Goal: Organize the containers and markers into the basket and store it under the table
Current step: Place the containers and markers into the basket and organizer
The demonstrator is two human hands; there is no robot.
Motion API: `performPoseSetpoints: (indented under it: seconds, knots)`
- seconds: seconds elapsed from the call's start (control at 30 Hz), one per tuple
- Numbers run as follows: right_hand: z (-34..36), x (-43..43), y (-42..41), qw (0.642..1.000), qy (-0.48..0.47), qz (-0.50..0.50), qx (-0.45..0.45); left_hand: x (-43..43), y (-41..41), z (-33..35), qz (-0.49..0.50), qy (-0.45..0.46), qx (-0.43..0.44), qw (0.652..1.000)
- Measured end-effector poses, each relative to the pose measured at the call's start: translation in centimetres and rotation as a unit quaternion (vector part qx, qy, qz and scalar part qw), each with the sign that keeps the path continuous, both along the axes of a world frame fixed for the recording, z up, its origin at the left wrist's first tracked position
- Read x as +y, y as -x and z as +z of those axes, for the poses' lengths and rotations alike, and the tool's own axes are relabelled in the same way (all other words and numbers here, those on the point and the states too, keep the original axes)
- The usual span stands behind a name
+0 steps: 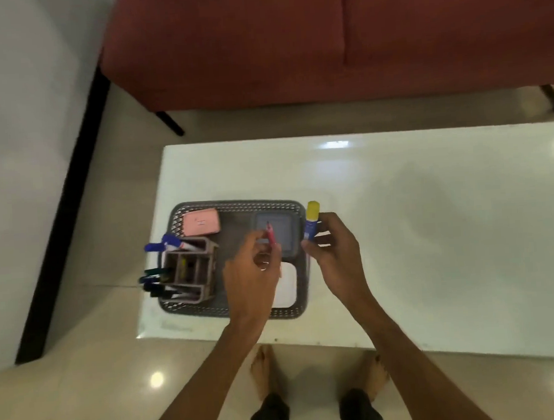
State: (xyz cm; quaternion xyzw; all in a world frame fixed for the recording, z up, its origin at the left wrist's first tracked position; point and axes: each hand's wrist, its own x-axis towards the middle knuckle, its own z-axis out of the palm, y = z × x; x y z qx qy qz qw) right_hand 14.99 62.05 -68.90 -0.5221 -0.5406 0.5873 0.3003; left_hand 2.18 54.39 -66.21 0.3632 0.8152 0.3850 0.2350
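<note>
A grey perforated basket (236, 205) sits on the left part of the white table (416, 233). Inside it lie a pink container (201, 222), a grey lidded container (278, 230), a white container (286, 285) and a grey pen organiser (190, 270) with several markers (166, 246) sticking out to the left. My left hand (252, 276) hovers over the basket and pinches a red pen (270, 234). My right hand (333, 248), at the basket's right rim, holds a blue tube with a yellow cap (312, 219) upright.
A red sofa (323, 38) stands beyond the table on dark legs. A black-edged white panel (23, 160) runs along the left. My bare feet (262, 369) are on the glossy tiled floor at the table's near edge.
</note>
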Motion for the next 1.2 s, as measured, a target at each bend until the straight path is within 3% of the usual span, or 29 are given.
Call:
performPoseSetpoints:
  seconds: [0.23,0.4,0.7,0.97,1.2]
  knots:
    - [-0.3,-6.0,11.1,0.997,-0.038,0.062,-0.007,-7.4,10.5,-1.1,0.173,-0.012,0.005,0.985]
    - [-2.0,-8.5,15.3,0.993,-0.046,0.095,-0.045,-8.8,13.3,-2.9,0.225,-0.017,-0.02,0.974]
    - [-5.6,-9.8,19.2,0.983,-0.072,0.114,-0.127,-6.9,14.0,-5.9,0.259,0.029,-0.037,0.965]
    - [-8.4,-10.4,20.8,0.946,-0.125,0.185,-0.236,-6.9,14.6,-7.0,0.264,0.074,-0.018,0.962]
    - [-8.5,-10.5,20.4,0.942,-0.115,0.206,-0.24,-6.8,14.7,-6.3,0.272,0.082,-0.015,0.959]
